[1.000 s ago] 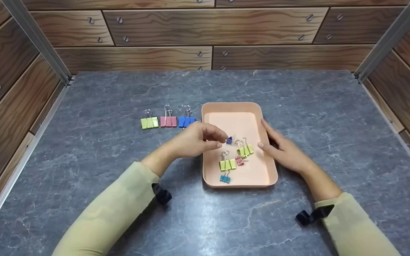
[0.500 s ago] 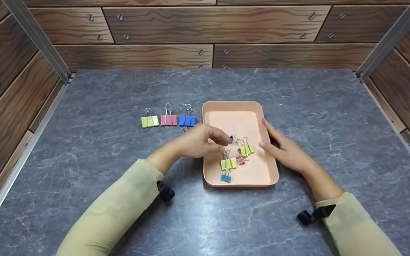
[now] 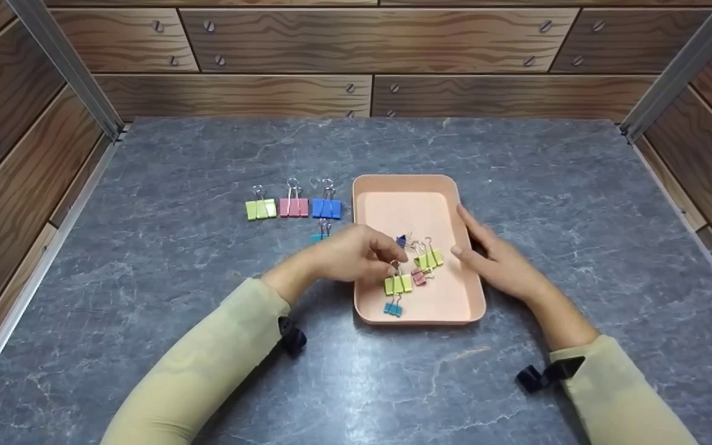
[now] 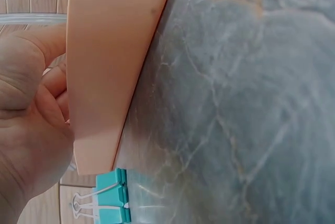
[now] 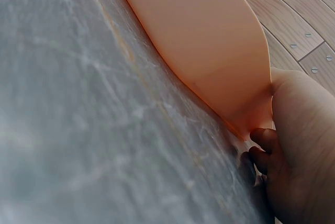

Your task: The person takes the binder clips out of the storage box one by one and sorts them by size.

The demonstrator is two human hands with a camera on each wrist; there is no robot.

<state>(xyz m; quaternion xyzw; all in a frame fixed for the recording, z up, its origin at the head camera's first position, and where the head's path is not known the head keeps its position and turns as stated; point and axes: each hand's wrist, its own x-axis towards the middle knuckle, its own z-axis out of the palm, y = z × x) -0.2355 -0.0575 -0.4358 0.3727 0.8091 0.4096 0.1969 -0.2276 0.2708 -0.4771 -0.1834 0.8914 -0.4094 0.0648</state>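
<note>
My left hand [image 3: 353, 253] reaches over the near-left rim of a peach tray [image 3: 415, 183]. Its thumb and fingertips are at the wire handles of a lime binder clip [image 3: 398, 285], with a gap between them. Below that clip lies a small teal binder clip [image 3: 393, 308]. A small dark blue binder clip [image 3: 401, 241], another lime one [image 3: 429, 259] and a small pink one [image 3: 418, 277] are further right in the tray. My right hand [image 3: 501, 262] holds the tray's right wall, thumb over the rim, fingers outside. In the left wrist view the tray wall hides the left fingertips.
Left of the tray, lime [image 3: 261, 209], pink [image 3: 294, 207] and blue [image 3: 327, 208] binder clips stand in a row on the grey marbled table [image 3: 177, 259]. Beneath the blue one is a teal binder clip [image 4: 111, 197], partly covered by my left hand in the head view.
My left hand has moved from beside the dark blue clip down to the lime clip's handles, uncovering part of the teal clip on the table. My right hand keeps its hold on the tray.
</note>
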